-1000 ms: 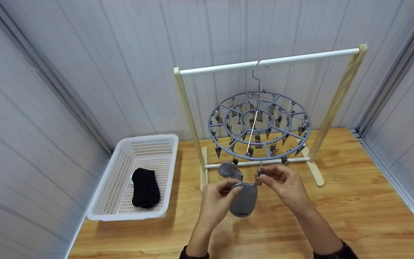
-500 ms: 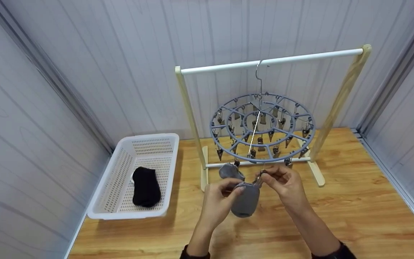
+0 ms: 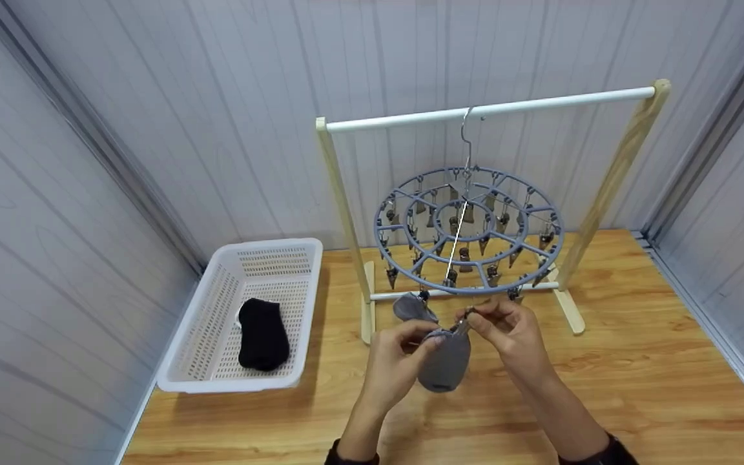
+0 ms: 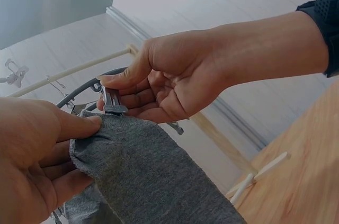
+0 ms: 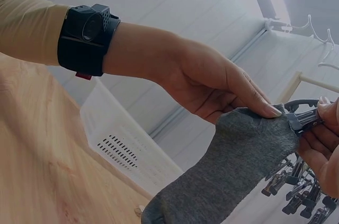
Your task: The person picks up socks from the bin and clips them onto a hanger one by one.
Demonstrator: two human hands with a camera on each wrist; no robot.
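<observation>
A grey sock (image 3: 445, 365) hangs from my left hand (image 3: 392, 361), whose thumb and fingers pinch its cuff. My right hand (image 3: 509, 328) pinches a metal clip (image 4: 112, 100) between thumb and fingers. In both wrist views the clip's jaws sit over the edge of the sock's cuff. The clip belongs to the round blue-grey drying hanger (image 3: 469, 289) just above my hands. Another grey sock (image 3: 414, 306) hangs from a clip on the hanger's front left, behind my left hand.
A wooden stand with a white rail (image 3: 404, 121) carries the hanger by its hook. Several unused clips (image 3: 391, 276) dangle around the rings. On the left, a white basket (image 3: 172, 381) holds black socks or a black folded garment (image 3: 263, 336). Panelled walls enclose the wooden table (image 3: 656, 361).
My right hand has brought the clip down and left onto the sock's cuff; earlier it was apart from the cuff. My left hand has shifted slightly right with the sock.
</observation>
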